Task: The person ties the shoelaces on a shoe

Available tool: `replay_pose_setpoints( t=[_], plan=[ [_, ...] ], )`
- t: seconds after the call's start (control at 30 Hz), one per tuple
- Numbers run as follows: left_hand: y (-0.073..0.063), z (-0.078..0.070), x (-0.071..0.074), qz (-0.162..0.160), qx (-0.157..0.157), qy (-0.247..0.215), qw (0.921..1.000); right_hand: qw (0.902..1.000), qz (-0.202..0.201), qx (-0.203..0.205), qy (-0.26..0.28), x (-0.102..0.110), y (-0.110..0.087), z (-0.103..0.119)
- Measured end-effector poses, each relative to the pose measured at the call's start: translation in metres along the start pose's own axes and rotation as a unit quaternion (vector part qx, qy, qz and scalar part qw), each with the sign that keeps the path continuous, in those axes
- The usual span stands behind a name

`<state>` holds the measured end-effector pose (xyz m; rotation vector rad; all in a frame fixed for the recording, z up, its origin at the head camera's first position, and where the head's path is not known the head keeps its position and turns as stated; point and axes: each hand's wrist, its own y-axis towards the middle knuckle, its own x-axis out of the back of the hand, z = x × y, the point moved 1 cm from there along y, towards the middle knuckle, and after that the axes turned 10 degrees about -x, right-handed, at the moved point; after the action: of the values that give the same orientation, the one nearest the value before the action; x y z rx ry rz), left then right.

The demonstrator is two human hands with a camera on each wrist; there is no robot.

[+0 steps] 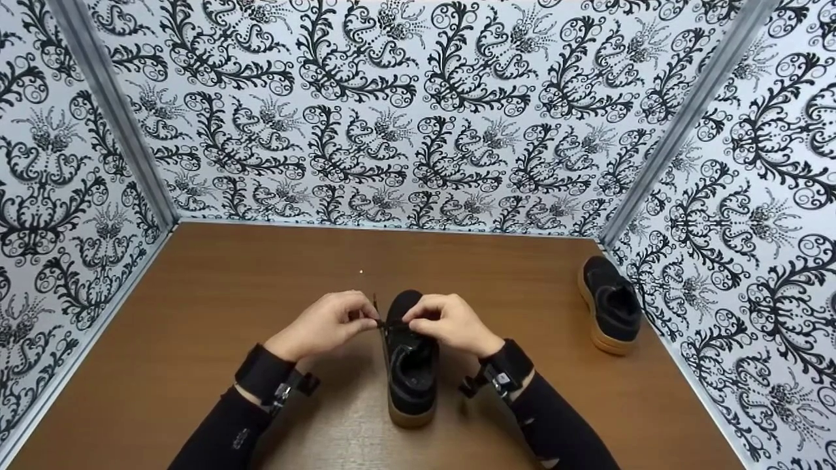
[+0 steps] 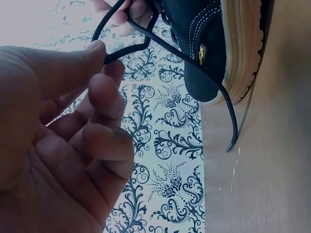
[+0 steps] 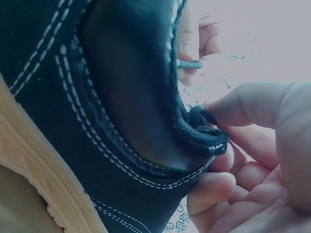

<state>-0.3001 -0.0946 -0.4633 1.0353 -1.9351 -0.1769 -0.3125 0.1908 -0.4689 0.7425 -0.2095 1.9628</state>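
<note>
A black sneaker with a tan sole stands in the middle of the table, toe pointing toward the back wall. At its left side my left hand pinches the black shoelace between thumb and index finger. The lace bends into a loop there, and its loose end hangs down past the sole in the left wrist view. From the other side my right hand pinches the lace over the tongue, its lower fingers against the shoe. The knot area is partly hidden by fingers.
A second black sneaker with a tan sole stands at the right edge of the brown table, by the side wall. Black-and-white patterned panels enclose the back and both sides. A small white speck lies beyond the near shoe.
</note>
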Motion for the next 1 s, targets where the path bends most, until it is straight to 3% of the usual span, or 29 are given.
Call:
replay_pose_setpoints(
  t=[0.27, 0.5, 0.83, 1.0],
  plan=[
    [-0.002, 0.000, -0.002, 0.038, 0.025, -0.034, 0.9984, 1.0000, 0.003, -0.009, 0.001, 0.001, 0.000, -0.001],
    [-0.002, 0.003, -0.006, 0.055, -0.002, -0.053, 0.9971, 0.9997, 0.007, -0.017, 0.016, 0.001, 0.001, -0.003],
    [-0.001, -0.002, -0.013, 0.061, 0.003, -0.107, 0.9924, 0.9995, 0.010, -0.024, 0.021, 0.001, 0.001, -0.003],
    [0.000, -0.007, -0.021, 0.065, -0.004, -0.112, 0.9916, 0.9997, 0.009, -0.021, 0.013, 0.001, 0.001, -0.003]
  ],
)
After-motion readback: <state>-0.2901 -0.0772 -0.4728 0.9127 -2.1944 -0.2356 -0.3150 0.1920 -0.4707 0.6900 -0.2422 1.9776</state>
